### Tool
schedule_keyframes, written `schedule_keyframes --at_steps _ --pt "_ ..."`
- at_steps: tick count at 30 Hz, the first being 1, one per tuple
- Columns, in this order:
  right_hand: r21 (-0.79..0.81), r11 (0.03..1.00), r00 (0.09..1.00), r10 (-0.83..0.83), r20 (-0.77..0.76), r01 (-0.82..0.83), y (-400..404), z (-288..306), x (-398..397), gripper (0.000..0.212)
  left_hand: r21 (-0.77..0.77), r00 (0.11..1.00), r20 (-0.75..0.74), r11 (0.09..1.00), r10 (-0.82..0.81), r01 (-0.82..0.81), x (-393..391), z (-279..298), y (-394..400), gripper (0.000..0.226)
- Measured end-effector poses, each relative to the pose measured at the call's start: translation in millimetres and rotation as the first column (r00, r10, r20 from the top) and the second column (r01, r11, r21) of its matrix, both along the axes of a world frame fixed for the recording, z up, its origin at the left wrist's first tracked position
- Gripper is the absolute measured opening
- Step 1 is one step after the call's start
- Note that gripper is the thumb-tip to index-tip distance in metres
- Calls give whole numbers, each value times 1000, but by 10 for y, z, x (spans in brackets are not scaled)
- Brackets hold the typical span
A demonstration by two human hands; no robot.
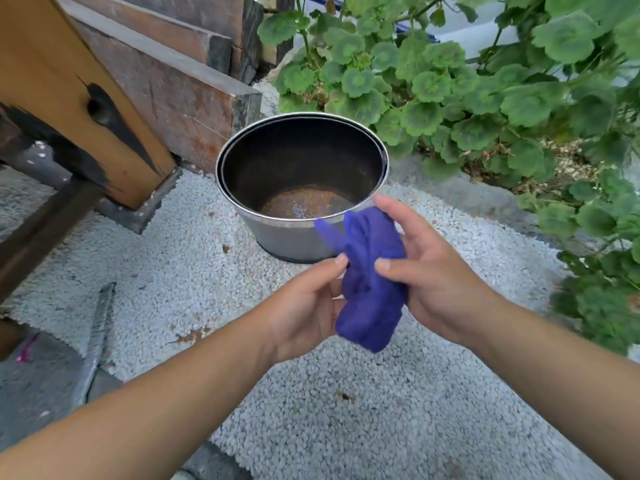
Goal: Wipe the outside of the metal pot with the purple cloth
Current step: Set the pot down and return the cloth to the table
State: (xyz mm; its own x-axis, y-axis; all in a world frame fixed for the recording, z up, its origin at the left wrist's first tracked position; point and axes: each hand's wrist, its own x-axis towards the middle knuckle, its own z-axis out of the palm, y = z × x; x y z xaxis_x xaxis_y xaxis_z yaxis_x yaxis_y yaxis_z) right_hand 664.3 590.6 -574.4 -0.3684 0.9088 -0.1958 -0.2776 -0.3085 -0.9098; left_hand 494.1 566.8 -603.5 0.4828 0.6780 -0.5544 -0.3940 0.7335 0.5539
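The metal pot stands upright on white gravel, its dark inside rusty at the bottom. A bunched purple cloth hangs in the air just in front of the pot's near right rim, overlapping it in view. My right hand holds the cloth from the right, thumb pressed on its front and fingers behind it. My left hand pinches the cloth's left edge between thumb and fingers. Whether the cloth touches the pot is unclear.
A wooden beam and stacked planks rise at the left behind the pot. Leafy green plants crowd the right side. A metal bar lies on the gravel at the lower left.
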Motion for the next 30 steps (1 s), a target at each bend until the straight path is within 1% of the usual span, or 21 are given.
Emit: schedule_keyframes --at_steps 1,2,3,5,6,8,9,12,14,15,16,18,19,20,21,22,23,25,27,29,30 --pt "27 999 999 21 41 -22 -31 -37 8 71 9 999 43 1000 6 -6 3 -28 -10 41" --pt "45 999 996 19 84 -23 -42 -73 32 74 45 999 30 999 13 -14 -7 -55 -14 34" --pt "44 999 994 -2 114 -3 -45 -106 66 77 93 999 -30 995 33 -30 -24 -63 -10 28" --pt "23 998 985 -68 160 65 -43 -139 130 83 232 966 -231 971 112 -57 -82 -93 3 25" --pt "28 995 975 -98 198 95 -41 -150 155 83 341 922 -347 939 171 -46 -118 -85 18 25" --pt "56 992 951 -121 284 110 -47 -189 188 72 533 822 -488 846 293 15 -184 -25 62 19" --pt "67 992 934 -127 333 110 -51 -209 209 62 590 800 -494 807 341 21 -226 24 94 10" --pt "65 993 866 -116 487 96 1 -216 341 28 681 753 -440 729 489 -75 -412 231 213 16" --pt "-28 1000 808 22 588 -7 61 -222 473 16 742 738 -364 656 568 -139 -546 402 281 10" --pt "-91 994 751 101 652 -55 88 -220 532 14 767 750 -310 620 584 -166 -574 506 302 10" --pt "-150 985 682 165 713 -82 107 -215 574 19 788 765 -258 587 591 -188 -583 602 317 11" --pt "-213 970 554 241 797 -116 101 -189 607 50 829 792 -165 517 588 -211 -518 826 328 13" --pt "-178 966 504 251 827 -189 73 -142 592 69 851 814 -136 487 565 -195 -459 940 329 13" --pt "-104 944 482 253 839 -314 42 -75 532 83 876 834 -135 458 534 -152 -387 1053 332 13" --pt "-19 895 525 279 804 -445 1 -12 431 91 901 843 -164 425 512 -84 -322 1156 339 14" --pt "62 840 608 336 719 -538 -56 42 304 95 921 837 -208 389 505 -6 -263 1248 347 14" --pt "137 809 690 384 614 -572 -115 71 169 98 931 820 -251 359 514 60 -218 1324 358 14" --pt "219 832 819 392 419 -511 -201 117 -102 86 936 806 -280 335 522 109 -199 1415 405 11" --pt "170 903 905 349 241 -394 -238 186 -339 62 926 825 -280 365 491 97 -273 1445 446 10" --pt "93 944 939 300 167 -318 -232 235 -501 42 892 824 -322 440 466 100 -409 1406 508 12" --pt "69 949 937 290 194 -308 -224 242 -555 34 867 808 -367 485 460 117 -473 1363 540 10"
